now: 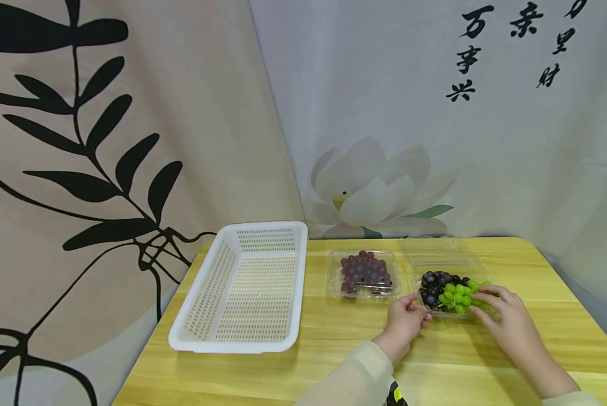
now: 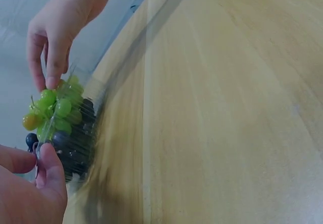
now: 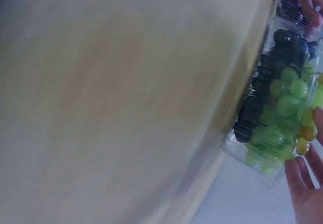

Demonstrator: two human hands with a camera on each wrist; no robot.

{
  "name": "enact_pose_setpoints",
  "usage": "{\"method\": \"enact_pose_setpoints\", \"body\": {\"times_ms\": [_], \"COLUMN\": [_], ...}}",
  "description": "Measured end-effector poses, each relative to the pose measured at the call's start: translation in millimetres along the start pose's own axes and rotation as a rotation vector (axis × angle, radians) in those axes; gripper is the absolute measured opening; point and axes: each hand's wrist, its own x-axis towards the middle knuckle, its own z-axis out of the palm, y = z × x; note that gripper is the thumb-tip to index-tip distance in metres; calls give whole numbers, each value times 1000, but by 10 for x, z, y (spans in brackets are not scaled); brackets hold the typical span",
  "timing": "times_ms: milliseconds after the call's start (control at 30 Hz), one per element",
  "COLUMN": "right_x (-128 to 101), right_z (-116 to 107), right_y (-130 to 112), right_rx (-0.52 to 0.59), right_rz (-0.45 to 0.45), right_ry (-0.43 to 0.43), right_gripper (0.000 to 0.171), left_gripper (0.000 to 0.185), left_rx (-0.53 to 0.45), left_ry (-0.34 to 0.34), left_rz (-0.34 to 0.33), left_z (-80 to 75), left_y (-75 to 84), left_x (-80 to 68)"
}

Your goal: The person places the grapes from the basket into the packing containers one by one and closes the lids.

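Observation:
A clear plastic box (image 1: 447, 316) holds black grapes (image 1: 429, 294) with a bunch of green grapes (image 1: 456, 297) lying over them on the right. My left hand (image 1: 403, 327) pinches the near left edge of this box between thumb and fingers, as the left wrist view also shows. At the box's right end, my right hand (image 1: 508, 321) touches the green grapes with spread, slightly bent fingers. Several green grapes (image 3: 308, 132) bulge above the rim near those fingertips in the right wrist view.
Left of the grape box stands a second clear box (image 1: 333, 286) with red grapes (image 1: 365, 273). A white plastic basket (image 1: 255, 304) with slotted walls is farther left on the wooden table (image 1: 333, 332). Printed cloth (image 1: 222, 141) hangs behind the table.

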Motion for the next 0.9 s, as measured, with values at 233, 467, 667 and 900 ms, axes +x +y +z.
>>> {"method": "enact_pose_setpoints", "body": {"times_ms": [233,467,667,900], "right_x": [88,118,181,483], "right_z": [19,-29,-157,-280], "right_y": [-5,-29,-30,151], "right_rx": [-125,-172,-26,61], "right_rz": [-88,-132,32,245], "right_ry": [-36,-98,-151,-175], "right_gripper": [25,24,31,39], "left_gripper": [41,40,39,40], "left_rx": [29,13,18,19], "left_ry": [3,16,15,4], "left_rz": [15,5,9,-11], "left_z": [2,3,2,-5], "left_y": [15,21,17,20], "left_x": [17,30,38,39]}}
